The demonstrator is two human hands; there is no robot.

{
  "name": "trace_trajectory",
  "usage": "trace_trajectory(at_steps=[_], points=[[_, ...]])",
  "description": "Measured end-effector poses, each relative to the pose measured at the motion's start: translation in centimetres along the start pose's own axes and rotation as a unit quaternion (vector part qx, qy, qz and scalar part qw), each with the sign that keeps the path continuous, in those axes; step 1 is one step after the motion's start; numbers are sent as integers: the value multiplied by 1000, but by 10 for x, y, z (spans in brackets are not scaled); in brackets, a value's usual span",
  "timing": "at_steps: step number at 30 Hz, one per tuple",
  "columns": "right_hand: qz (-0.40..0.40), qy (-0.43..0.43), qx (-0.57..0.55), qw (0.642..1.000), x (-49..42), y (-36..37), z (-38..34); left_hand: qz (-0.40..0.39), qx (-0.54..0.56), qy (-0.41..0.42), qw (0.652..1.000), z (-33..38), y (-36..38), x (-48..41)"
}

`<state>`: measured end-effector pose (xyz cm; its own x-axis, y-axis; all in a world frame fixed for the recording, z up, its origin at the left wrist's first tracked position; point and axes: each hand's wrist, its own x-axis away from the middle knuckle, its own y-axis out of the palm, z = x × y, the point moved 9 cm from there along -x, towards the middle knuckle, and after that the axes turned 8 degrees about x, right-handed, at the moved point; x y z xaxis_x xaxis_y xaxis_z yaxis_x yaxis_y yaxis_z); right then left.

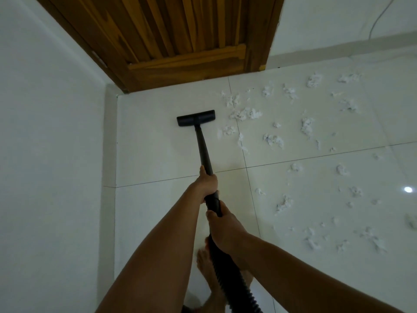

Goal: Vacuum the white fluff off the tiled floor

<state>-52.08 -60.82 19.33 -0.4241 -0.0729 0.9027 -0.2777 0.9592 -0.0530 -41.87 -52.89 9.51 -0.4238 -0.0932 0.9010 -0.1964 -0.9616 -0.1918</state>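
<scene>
The tiled floor (171, 154) is bare at 12 o'clock up to the wooden door (176, 37); white fluff (246, 114) lies from 1 to 3 o'clock. The vacuum wand (204, 147) slants down so its head (195, 118) sits flat. The left hand (207, 184) and the right hand (223, 229) both hold it closed around, probably for steering.

Both arms reach forward, left hand (208, 184) ahead of right hand (223, 229), each grip closed
</scene>
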Motion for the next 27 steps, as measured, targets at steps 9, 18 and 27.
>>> trace_trajectory(at_steps=[9,18,27], points=[[-12,3,2,1000,50,24,82,2,-35,0,999,-82,23,45],[7,-36,70,997,97,63,164,-22,-30,8,999,-178,36,91],[14,-26,64,997,131,75,256,-35,-27,3,999,-259,75,132]])
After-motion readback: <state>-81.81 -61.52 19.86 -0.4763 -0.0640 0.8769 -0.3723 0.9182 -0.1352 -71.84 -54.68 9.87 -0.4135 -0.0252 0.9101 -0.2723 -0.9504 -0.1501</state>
